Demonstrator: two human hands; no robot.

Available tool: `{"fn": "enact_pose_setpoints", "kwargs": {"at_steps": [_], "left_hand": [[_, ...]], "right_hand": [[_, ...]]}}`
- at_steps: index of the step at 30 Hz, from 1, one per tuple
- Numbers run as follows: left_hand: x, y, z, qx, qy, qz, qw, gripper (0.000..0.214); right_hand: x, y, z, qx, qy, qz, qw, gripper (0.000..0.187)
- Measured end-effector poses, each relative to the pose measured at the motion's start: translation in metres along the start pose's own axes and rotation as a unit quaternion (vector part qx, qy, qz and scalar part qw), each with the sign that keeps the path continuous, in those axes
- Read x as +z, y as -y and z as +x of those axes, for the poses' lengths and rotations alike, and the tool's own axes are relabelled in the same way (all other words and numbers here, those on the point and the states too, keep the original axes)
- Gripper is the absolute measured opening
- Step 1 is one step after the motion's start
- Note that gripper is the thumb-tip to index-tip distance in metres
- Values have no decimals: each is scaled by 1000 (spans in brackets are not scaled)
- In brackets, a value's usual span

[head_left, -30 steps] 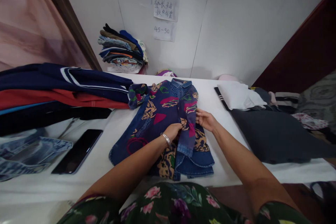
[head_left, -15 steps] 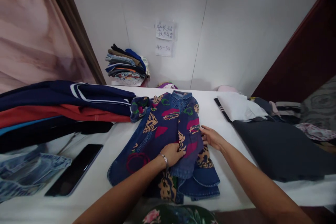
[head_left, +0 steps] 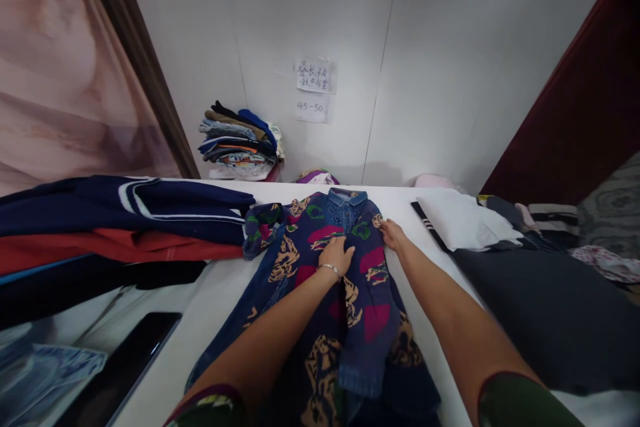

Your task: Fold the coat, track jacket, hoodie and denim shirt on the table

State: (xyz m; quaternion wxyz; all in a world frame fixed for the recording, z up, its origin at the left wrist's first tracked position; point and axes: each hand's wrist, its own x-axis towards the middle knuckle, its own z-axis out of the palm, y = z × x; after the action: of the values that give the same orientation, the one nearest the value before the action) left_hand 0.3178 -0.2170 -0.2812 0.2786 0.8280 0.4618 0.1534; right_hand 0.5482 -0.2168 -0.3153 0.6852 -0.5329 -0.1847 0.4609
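A dark blue denim shirt [head_left: 300, 260] with tan, magenta and green patterns lies collar-away on the white table [head_left: 220, 293]. Its right sleeve is folded down over the front. My left hand [head_left: 337, 255], with a silver bracelet at the wrist, lies flat and open on the shirt's chest just below the collar. My right hand [head_left: 393, 235] rests open on the shirt's right shoulder edge, fingers stretched toward the collar. Neither hand holds anything.
Folded navy, red and black garments [head_left: 115, 220] are stacked at the left. A black phone [head_left: 125, 373] and pale denim [head_left: 45, 380] lie at the near left. A white cloth [head_left: 465, 220] and dark fabric [head_left: 545, 307] cover the right. A pile of folded clothes [head_left: 240, 143] stands by the wall.
Both hands slid up the shirt from its middle to the chest and shoulder near the collar. The view moved forward, so the shirt's hem has dropped out of sight.
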Motion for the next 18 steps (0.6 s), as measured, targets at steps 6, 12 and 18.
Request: {"fn": "enact_pose_setpoints", "kwargs": {"at_steps": [6, 12, 18], "left_hand": [[18, -4, 36, -34, -6, 23, 999, 28], [20, 9, 47, -70, -20, 44, 996, 18], [24, 10, 41, -70, -32, 82, 994, 22]], "right_hand": [[18, 13, 47, -23, -90, -69, 993, 57], [43, 11, 76, -37, -62, -206, 976, 38], [50, 0, 82, -78, -115, -400, 906, 41]]}}
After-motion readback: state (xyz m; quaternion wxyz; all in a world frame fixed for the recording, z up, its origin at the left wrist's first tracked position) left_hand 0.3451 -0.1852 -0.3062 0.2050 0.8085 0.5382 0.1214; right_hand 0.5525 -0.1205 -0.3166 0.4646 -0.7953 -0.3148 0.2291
